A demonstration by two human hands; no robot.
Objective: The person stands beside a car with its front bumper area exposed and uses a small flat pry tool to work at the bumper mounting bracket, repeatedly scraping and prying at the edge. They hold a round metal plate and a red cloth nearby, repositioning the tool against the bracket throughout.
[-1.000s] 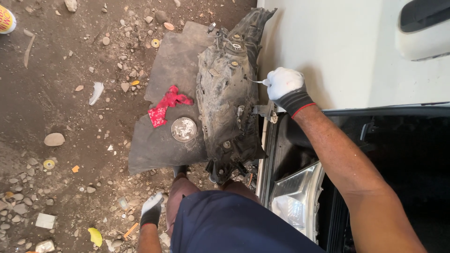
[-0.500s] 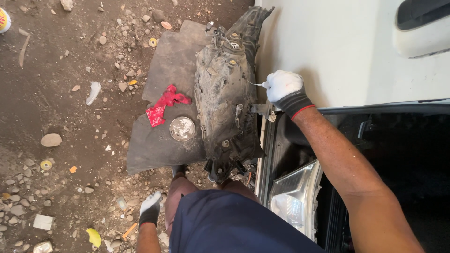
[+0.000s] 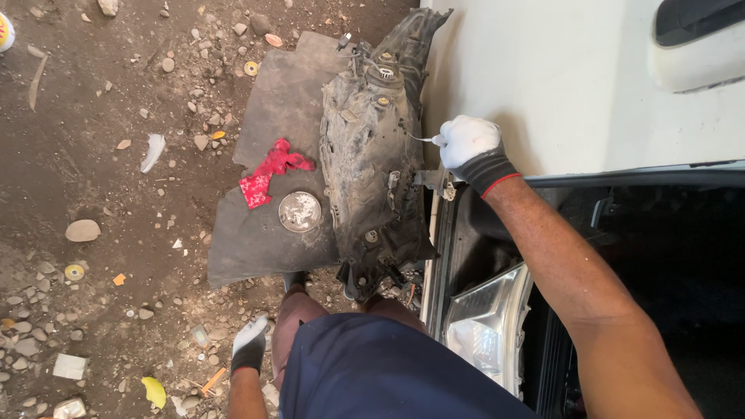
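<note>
While clamped between the closed fingers of the white-gloved right hand (image 3: 469, 147), at the edge of the white car body panel (image 3: 559, 77): thin metal tool (image 3: 419, 139), tip toward the dirt-caked grey headlight housing (image 3: 369, 163) on the dark rubber mat (image 3: 272, 101). No shift since half a second ago; judged still working the same spot. Beside the housing: crumpled red rag (image 3: 268, 171), round metal disc (image 3: 299, 211). Gloved left hand (image 3: 250, 345) low by the knee; finger state not discernible.

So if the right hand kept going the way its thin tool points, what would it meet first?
Probably the dirty headlight housing: the right hand aims its thin tool leftward at it, though depth is unclear.
</note>
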